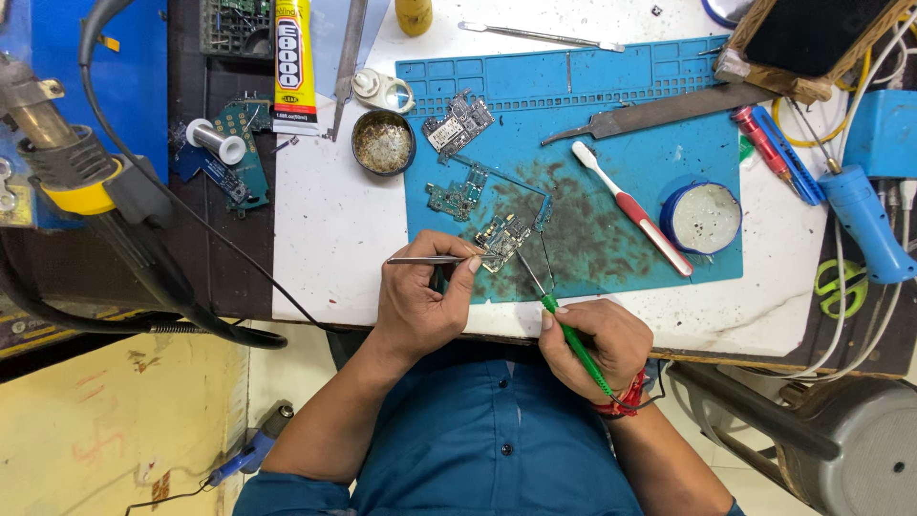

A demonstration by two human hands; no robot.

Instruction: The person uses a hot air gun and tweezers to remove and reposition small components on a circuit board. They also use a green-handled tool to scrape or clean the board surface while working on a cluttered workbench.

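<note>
Left hand (417, 308) tweezers (430, 260) touch circuit board (501, 239).

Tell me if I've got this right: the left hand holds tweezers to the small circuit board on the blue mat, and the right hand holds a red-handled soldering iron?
Not quite. The head view shows the soldering iron in the right hand has a green handle, not red. The rest holds: the left hand holds tweezers to the circuit board on the blue mat.

We note bare shiny metal tweezers (430, 259), a glossy green plastic-handled iron (573, 341), and a matt blue rubbery mat (611, 143), soiled dark at frame centre.
</note>
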